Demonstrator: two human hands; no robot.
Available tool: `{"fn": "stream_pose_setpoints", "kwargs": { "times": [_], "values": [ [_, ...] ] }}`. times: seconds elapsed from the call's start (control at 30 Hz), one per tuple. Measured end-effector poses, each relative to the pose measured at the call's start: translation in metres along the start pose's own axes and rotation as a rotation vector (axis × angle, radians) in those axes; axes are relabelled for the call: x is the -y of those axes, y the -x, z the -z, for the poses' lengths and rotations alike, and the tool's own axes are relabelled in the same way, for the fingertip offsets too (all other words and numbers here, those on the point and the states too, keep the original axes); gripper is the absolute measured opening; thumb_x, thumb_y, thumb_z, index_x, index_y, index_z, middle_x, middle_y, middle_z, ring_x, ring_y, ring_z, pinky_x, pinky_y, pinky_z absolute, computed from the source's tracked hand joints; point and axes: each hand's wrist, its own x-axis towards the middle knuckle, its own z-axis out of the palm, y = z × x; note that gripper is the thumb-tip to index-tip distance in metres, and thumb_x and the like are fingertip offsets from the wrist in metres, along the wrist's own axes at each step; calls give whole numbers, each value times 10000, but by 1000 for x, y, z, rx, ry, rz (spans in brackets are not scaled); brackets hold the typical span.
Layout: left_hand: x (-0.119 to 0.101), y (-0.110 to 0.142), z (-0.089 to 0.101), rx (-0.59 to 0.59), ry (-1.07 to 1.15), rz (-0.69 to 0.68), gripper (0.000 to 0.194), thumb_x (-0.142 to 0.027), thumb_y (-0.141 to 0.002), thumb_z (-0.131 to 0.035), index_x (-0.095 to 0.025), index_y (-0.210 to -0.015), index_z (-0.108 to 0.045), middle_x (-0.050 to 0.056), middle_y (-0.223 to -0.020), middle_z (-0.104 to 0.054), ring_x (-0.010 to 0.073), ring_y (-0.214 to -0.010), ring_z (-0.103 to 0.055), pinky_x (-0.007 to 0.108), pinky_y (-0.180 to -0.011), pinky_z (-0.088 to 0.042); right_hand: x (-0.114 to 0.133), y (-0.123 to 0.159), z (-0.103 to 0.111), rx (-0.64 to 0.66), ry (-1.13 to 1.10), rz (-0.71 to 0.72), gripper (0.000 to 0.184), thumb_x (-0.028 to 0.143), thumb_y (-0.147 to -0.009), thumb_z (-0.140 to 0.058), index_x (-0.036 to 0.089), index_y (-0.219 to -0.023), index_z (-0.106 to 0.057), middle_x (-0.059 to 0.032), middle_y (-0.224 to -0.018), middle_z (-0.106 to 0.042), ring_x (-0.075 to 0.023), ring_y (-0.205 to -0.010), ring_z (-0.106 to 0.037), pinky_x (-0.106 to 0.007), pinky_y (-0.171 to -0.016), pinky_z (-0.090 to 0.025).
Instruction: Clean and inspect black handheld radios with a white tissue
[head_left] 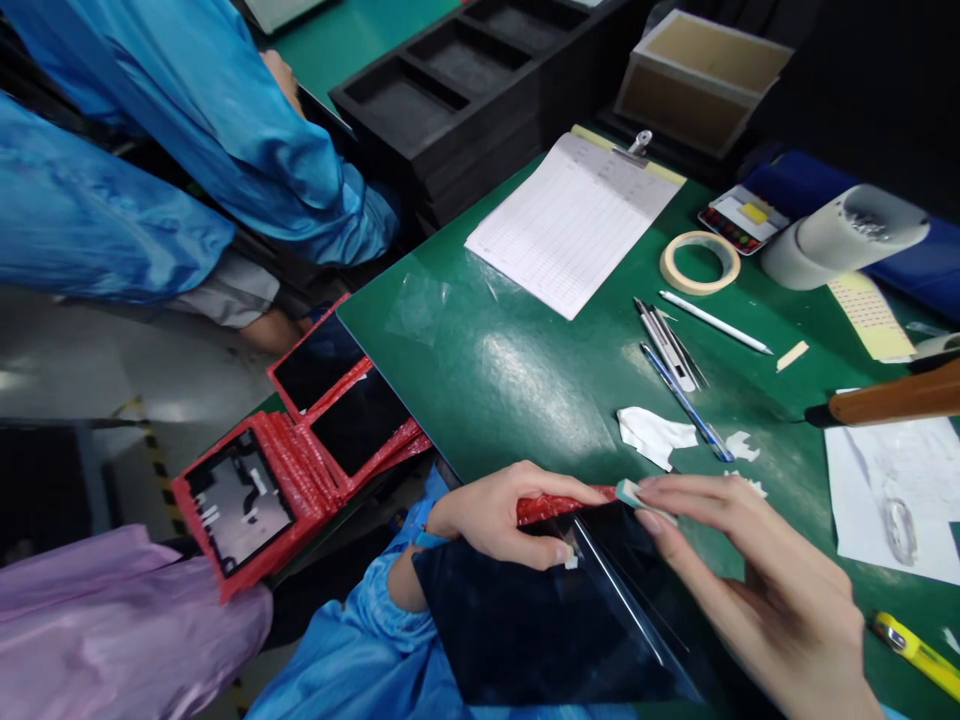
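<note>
A dark glossy flat panel (pixel 517 620) lies across my lap and the table's near edge, with red wrapping (pixel 559 506) showing along its far side. My left hand (pixel 502 515) grips this panel near its top, thumb on the dark face and fingers over the red edge. A tiny whitish piece (pixel 571 562) sits by that thumb. Between the thumb and fingertips of my right hand (pixel 757 570) is a small white and pale green block (pixel 628 492), at the panel's far edge. Clear, shiny film (pixel 626 595) seems to run over the panel's right part.
Beyond my hands on the green table (pixel 517 380) are crumpled white paper (pixel 655 436), a blue pen (pixel 686 400), a cutter (pixel 666 345), tape (pixel 700 263) and a clipboard (pixel 574 220). A yellow knife (pixel 919 655) lies right. Red-framed panels (pixel 240 500) stand left, near a co-worker's blue sleeve (pixel 247 130).
</note>
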Motion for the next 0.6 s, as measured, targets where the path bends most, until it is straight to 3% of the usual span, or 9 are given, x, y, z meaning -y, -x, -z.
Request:
{"fn": "stream_pose_setpoints", "kwargs": {
  "times": [0.1, 0.23, 0.6],
  "values": [
    [0, 1, 0, 0, -26, 9, 631, -239, -949, -854, -111, -1560, -759, 192, -1479, -837, 280, -1210, -882, 304, -1090, -669, 0, 0, -1, -25, 19, -24, 174, 80, -1097, -761, 220, -1200, -753, -21, -1090, -819, -122, -980, -802, -219, -940, -629],
    [1, 1, 0, 1, 3, 26, 640, -284, -951, -853, -109, -1559, -758, 197, -1530, -810, 296, -1287, -859, 310, -1120, -657, 1, 0, 0, 6, -1, -3, 176, 83, -1105, -741, 225, -1210, -743, -28, -1097, -827, -142, -988, -813, -250, -916, -642],
    [2, 0, -1, -8, -24, -21, 640, -209, -941, -857, -121, -1567, -758, 188, -1450, -851, 282, -1196, -884, 315, -1084, -670, 0, 0, 0, -9, 39, 8, 167, 83, -1113, -729, 220, -1209, -734, -26, -1088, -824, -130, -965, -808, -242, -919, -630]
  ]
}}
